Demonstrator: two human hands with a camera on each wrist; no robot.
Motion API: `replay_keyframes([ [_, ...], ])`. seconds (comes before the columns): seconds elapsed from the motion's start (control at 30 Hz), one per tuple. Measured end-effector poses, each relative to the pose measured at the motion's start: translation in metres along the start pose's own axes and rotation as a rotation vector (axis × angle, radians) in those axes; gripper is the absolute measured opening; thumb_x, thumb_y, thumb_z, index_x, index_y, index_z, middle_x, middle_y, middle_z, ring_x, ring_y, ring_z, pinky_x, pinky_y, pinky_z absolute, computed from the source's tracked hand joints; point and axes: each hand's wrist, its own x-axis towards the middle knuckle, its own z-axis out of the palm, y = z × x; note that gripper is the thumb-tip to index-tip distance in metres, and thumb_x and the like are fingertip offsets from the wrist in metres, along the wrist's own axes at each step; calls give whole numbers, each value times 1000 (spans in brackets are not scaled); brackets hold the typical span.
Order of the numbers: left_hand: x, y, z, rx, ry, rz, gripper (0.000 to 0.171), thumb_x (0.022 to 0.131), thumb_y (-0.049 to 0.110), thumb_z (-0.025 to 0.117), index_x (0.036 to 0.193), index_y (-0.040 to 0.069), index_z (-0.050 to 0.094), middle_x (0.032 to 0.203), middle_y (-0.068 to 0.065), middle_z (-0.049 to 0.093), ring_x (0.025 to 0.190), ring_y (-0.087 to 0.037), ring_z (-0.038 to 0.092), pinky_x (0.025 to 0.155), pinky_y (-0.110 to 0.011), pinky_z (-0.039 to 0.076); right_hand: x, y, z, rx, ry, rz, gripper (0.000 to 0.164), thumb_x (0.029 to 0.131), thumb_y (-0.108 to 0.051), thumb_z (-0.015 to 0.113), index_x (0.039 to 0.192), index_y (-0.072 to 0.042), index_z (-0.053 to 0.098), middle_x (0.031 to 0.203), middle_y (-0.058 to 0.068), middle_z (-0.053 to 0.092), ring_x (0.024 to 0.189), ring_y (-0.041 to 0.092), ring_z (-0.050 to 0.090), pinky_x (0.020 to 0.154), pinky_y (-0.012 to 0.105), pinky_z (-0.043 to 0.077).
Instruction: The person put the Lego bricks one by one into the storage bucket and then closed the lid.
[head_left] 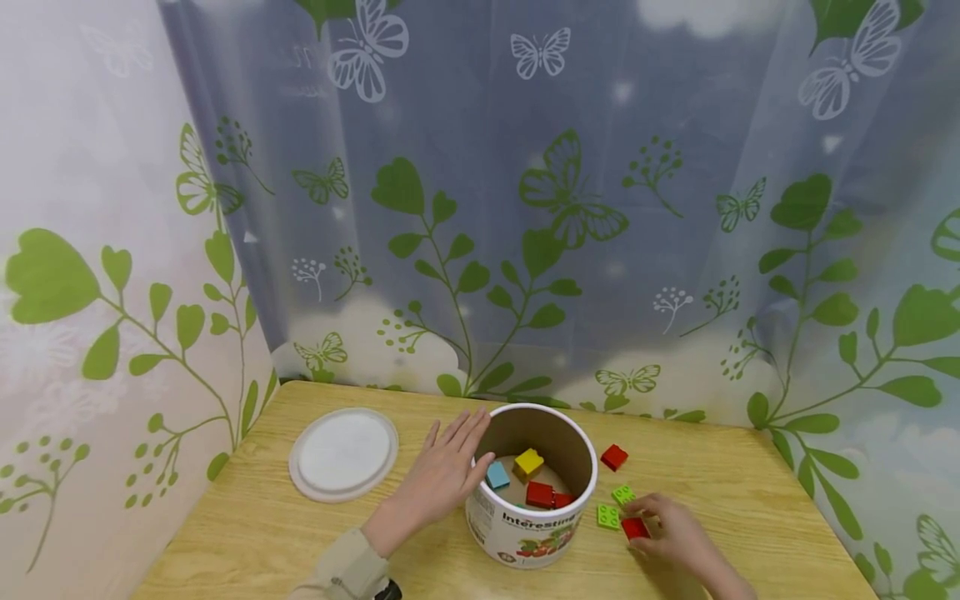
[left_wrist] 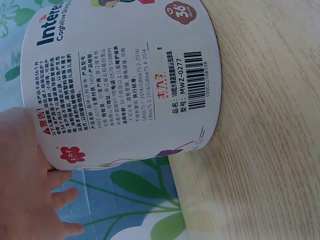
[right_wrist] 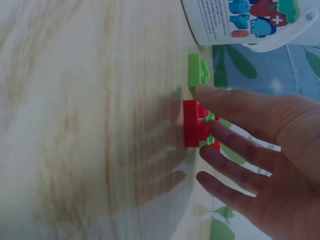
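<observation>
A white round tub (head_left: 525,542) with printed fruit and lettering stands on the table. Inside it lie a yellow block (head_left: 528,461), a light blue block (head_left: 497,476) and red blocks (head_left: 540,494). My left hand (head_left: 446,475) rests against the tub's left rim, fingers straight; its fingers (left_wrist: 62,197) extend past the tub's side in the left wrist view. To the right of the tub, my right hand (head_left: 678,537) is at a red toy brick (right_wrist: 191,124), thumb and fingers extended around it. The brick's studs are partly covered by the fingertips.
Two light green bricks (head_left: 608,517) lie between the tub and my right hand. Farther back lies another red brick (head_left: 615,457). A white round lid (head_left: 345,454) lies left on the wooden table (head_left: 225,533). Printed curtains (head_left: 480,275) hang behind the table.
</observation>
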Motion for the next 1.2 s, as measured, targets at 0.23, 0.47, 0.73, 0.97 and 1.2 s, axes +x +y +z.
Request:
replay_keyframes([
  [0.23, 0, 1, 0, -2, -2, 0, 61, 110, 43, 35, 159, 7, 33, 164, -10, 33, 150, -33, 32, 119, -63, 24, 1, -1, 2, -34, -53, 19, 32, 76, -10, 88, 104, -6, 75, 97, 0, 64, 80, 8, 55, 67, 27, 49],
  [0.47, 0, 2, -1, -7, -3, -1, 61, 110, 42, 35, 159, 7, 32, 163, -10, 33, 150, -34, 31, 119, -63, 23, 1, -3, -1, -30, -6, 73, 30, 75, -11, 88, 103, -7, 76, 94, -1, 63, 83, 12, 61, 71, 28, 54],
  [0.73, 1, 1, -1, -4, -9, -6, 61, 110, 43, 35, 159, 7, 32, 164, -10, 33, 150, -34, 31, 119, -63, 22, 7, -16, -16, 47, 80, 95, 33, 78, -7, 86, 108, 0, 74, 99, 5, 64, 87, 23, 67, 75, 33, 61],
  [0.97, 0, 1, -1, 2, -1, -3, 60, 110, 42, 35, 159, 6, 33, 163, -10, 34, 149, -34, 32, 119, -63, 24, 13, -33, -29, 40, 165, 121, 32, 79, -6, 86, 109, -4, 76, 100, 5, 64, 88, 22, 66, 79, 36, 61],
  [1.2, 0, 1, 0, -3, -8, -7, 60, 110, 42, 35, 159, 7, 32, 164, -9, 33, 150, -33, 32, 119, -62, 22, 18, -48, -40, 7, 223, 116, 29, 81, -10, 85, 109, -8, 77, 100, 3, 64, 89, 21, 65, 80, 40, 60],
])
